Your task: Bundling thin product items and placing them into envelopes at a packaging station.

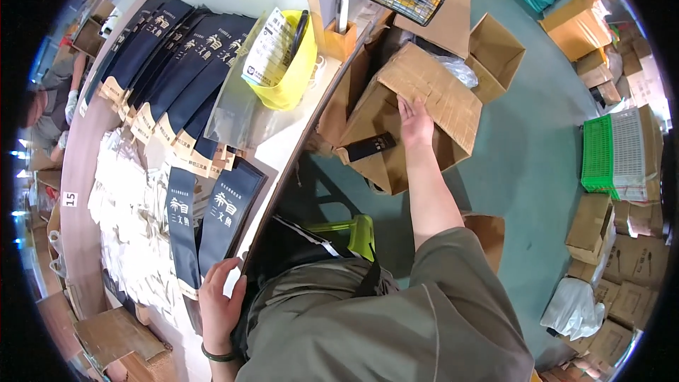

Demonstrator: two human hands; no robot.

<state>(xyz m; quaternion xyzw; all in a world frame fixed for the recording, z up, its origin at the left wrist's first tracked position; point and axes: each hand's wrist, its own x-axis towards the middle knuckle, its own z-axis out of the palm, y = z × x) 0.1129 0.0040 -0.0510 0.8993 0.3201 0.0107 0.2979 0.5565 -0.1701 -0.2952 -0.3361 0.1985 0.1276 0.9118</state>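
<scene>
Head view: right hand (416,124) has fingers extended, not clamped, at the flap (442,85) of an open cardboard box (375,117), contact unclear; a flat navy pouch (370,146) lies at the left of the box opening. Left hand (221,304) has thumb and fingers apart near the table (279,131) edge, beside two printed navy pouches (226,216), yellow bin (286,90) farther up

Bright light, washed-out white pile (131,216), fisheye-curved edges, black corners

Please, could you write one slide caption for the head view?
Right hand at an open brown cardboard box; left hand beside flat dark-blue rectangular packets.
</scene>
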